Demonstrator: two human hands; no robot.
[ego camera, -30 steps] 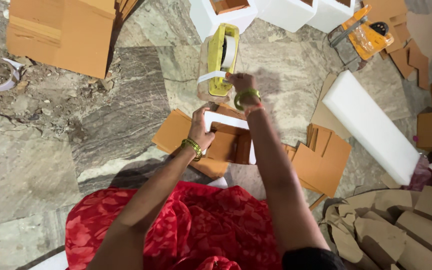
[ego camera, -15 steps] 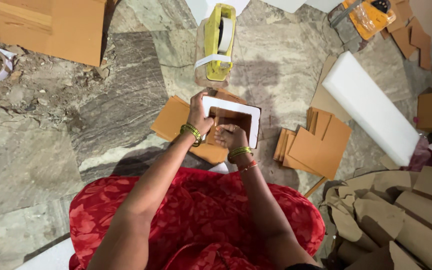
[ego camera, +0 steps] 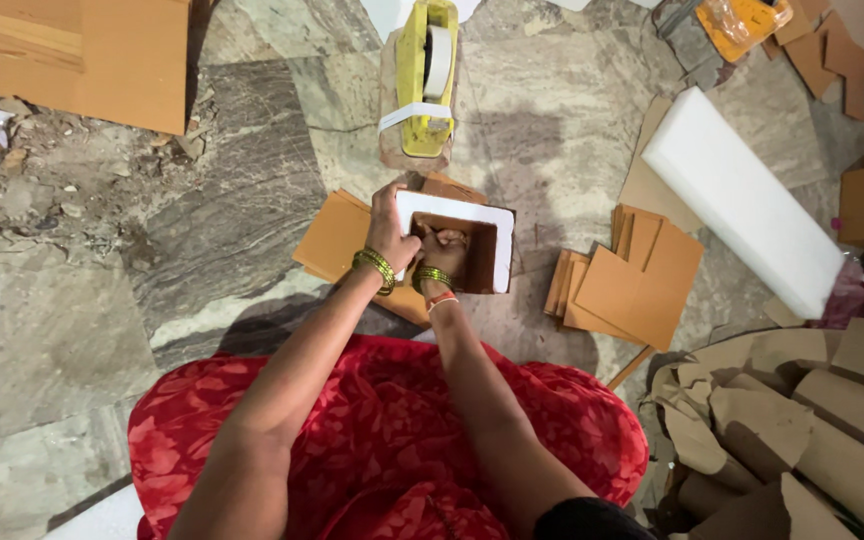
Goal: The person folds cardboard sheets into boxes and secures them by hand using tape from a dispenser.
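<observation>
The left hand (ego camera: 389, 228) grips the near-left edge of a small open box (ego camera: 472, 245), brown inside with a white rim; its fingers (ego camera: 404, 243) curl over that rim and clench on it. The right hand (ego camera: 443, 250) is sunk into the box, knuckles up, its fingers bent against the inner wall; whether they pinch anything there I cannot tell. The box sits on the stone floor (ego camera: 202, 240), on a flat brown card (ego camera: 337, 235) that sticks out to the left of the left fingers. Just beyond the fingers, farther from the person, stands a yellow tape dispenser (ego camera: 424, 75) on a brown block. To the right of the right fingers lies a stack of brown cards (ego camera: 632, 280), and farther right a long white foam slab (ego camera: 742, 200). Green bangles ring both wrists. A red patterned skirt (ego camera: 392, 440) fills the near edge below the arms.
</observation>
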